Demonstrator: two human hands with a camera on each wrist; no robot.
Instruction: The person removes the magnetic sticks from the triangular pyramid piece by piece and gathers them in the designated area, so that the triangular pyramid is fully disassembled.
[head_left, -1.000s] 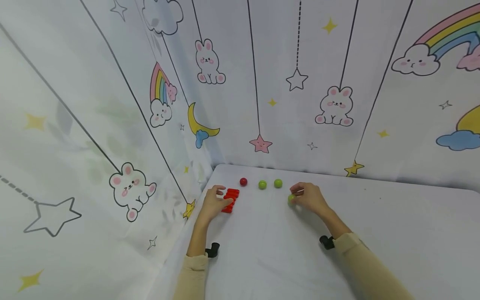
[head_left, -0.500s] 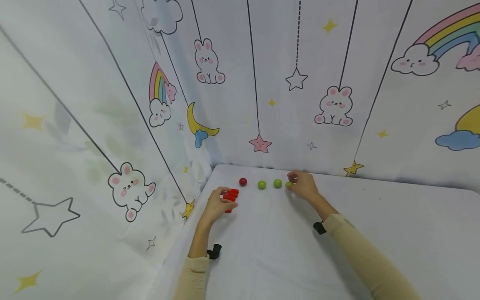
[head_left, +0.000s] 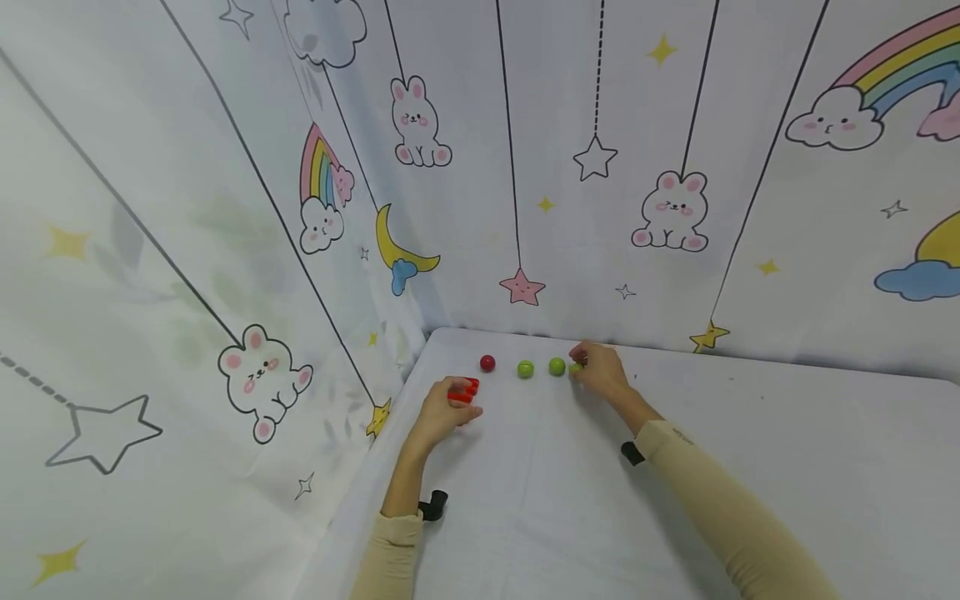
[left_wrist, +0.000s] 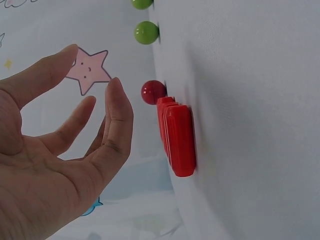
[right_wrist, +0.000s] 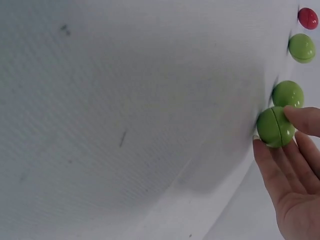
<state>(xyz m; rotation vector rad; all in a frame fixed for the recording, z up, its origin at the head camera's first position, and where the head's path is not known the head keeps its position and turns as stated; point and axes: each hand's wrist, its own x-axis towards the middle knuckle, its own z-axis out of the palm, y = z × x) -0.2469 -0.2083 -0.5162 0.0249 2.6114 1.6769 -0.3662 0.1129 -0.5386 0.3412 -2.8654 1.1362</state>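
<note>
My right hand point(head_left: 602, 372) pinches a shiny green ball point(right_wrist: 274, 131) between thumb and fingers at the back of the table. A fine seam runs round this ball, and it sits right beside a second green ball point(head_left: 557, 366). Another green ball point(head_left: 525, 368) and a dark red ball point(head_left: 487, 363) continue the row to the left. My left hand point(head_left: 442, 412) hovers with fingers loosely bent and thumb apart, nothing between them. In the head view it overlaps a row of bright red elongated pieces point(left_wrist: 180, 140), hiding the nearer ones.
A white cloth covers the table point(head_left: 540, 492), whose back edge meets a curtain point(head_left: 465, 225) printed with rabbits, stars and rainbows. The curtain also runs close along the left side. A black wrist camera point(head_left: 433, 505) sits on the left wrist.
My right hand has carried the green ball back and slightly left to the end of the ball row. The left hand has shifted a little to the right over the red pieces.
</note>
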